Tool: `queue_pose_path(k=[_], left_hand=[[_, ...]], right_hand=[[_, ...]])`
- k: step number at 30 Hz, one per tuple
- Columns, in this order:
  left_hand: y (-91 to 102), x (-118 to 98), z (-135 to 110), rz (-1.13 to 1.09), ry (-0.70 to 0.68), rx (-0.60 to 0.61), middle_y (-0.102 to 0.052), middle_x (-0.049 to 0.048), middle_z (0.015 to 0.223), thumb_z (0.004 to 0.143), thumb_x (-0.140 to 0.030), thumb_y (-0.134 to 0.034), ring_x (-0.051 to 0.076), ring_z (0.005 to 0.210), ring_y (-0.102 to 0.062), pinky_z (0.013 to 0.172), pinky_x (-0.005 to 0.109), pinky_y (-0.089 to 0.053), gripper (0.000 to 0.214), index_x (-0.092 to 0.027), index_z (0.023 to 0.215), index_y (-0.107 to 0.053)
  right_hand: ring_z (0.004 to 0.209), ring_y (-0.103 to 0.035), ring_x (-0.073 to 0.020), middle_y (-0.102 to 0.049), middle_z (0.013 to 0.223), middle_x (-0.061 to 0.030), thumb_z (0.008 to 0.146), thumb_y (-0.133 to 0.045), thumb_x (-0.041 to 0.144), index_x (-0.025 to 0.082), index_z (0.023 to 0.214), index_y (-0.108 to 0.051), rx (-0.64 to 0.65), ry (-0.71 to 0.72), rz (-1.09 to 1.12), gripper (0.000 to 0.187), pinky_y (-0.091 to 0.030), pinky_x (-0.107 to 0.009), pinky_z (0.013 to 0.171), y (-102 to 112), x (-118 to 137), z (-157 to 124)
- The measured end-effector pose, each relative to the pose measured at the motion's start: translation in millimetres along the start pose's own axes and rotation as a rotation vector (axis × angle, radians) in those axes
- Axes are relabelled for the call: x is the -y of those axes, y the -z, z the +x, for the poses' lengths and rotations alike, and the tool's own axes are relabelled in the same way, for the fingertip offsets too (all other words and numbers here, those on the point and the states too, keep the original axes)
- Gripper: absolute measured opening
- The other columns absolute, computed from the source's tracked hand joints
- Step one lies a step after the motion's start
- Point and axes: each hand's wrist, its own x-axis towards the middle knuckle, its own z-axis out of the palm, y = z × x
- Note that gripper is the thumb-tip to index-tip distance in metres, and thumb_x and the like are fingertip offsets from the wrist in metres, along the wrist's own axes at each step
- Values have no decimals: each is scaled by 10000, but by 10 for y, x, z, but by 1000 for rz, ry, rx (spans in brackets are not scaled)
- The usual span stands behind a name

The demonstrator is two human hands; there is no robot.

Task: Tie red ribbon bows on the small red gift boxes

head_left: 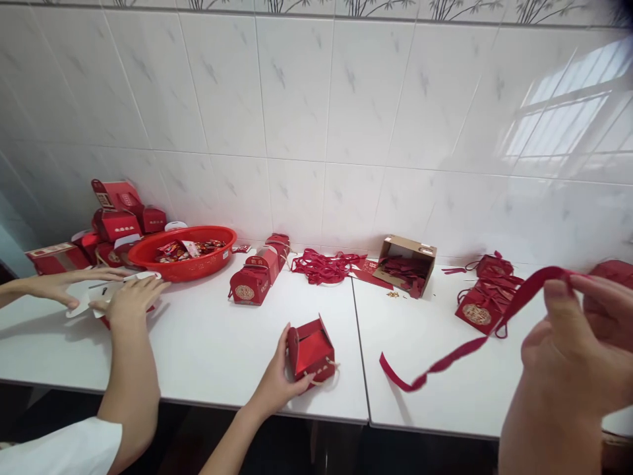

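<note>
My left hand (277, 386) grips a small red gift box (313, 351) on the white table, thumb on the near side and fingers on its left. The box has a peaked top and pale cord at its right side. Raised at the right, my right hand (576, 336) pinches a dark red ribbon (462, 349) between thumb and forefinger. The ribbon hangs in a twisted curve leftward, its free end above the table. Behind it stands a red box (479, 309) with a gold round emblem and a ribbon bow.
At the left, a co-worker's hands (131, 300) handle a white-sided box. A red basin (198, 269) holds small wrapped pieces. Along the wall lie finished-looking red boxes (252, 284), a ribbon heap (324, 267) and a cardboard box (429, 258) with red ribbons inside. A seam (363, 369) divides the tables.
</note>
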Motion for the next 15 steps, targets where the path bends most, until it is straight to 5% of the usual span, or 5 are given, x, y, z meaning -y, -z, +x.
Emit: queue_pose_path(k=[3, 6, 10, 13, 15], left_hand=[[-126, -71, 86, 75, -96, 103, -134, 148, 1526, 730, -363, -664, 305, 1376, -234, 1083, 491, -294, 1012, -260, 1465, 23], [-225, -304, 63, 270, -296, 13, 2, 135, 1541, 653, -388, -733, 373, 1400, -34, 1088, 586, -185, 1098, -255, 1467, -9], [-478, -828, -256, 199, -470, -155, -337, 128, 1431, 749, -271, -636, 338, 1336, -289, 1062, 528, -294, 772, -256, 1415, -244], [-713, -1139, -494, -65, -305, -24, -552, 117, 1219, 777, -322, -605, 280, 1109, -529, 953, 430, -428, 526, -247, 1275, -450], [-808, -1220, -555, -262, -106, 140, -629, 102, 1025, 786, -406, -591, 232, 921, -592, 834, 362, -480, 350, -214, 1078, -579]], right_hand=[[728, -598, -204, -606, 764, -35, 594, -808, 204, 250, 713, -730, -66, 39, -111, 149, -479, -441, 775, 233, -54, -126], [820, -592, -201, -591, 965, -56, 605, -792, 256, 232, 673, -704, 139, -142, -177, 114, -484, -424, 764, 469, -80, -364], [1090, -519, -304, -527, 1199, -89, 644, -755, 282, 238, 637, -709, 600, -404, -203, 64, -401, -495, 937, 652, -25, -821], [1127, -504, -325, -564, 1179, -93, 665, -742, 287, 270, 635, -725, 920, -537, -188, 38, -360, -497, 972, 616, 45, -1126], [1070, -546, -301, -594, 1134, -89, 701, -712, 295, 279, 670, -728, 1007, -631, -164, 39, -395, -460, 939, 560, 66, -1255]])
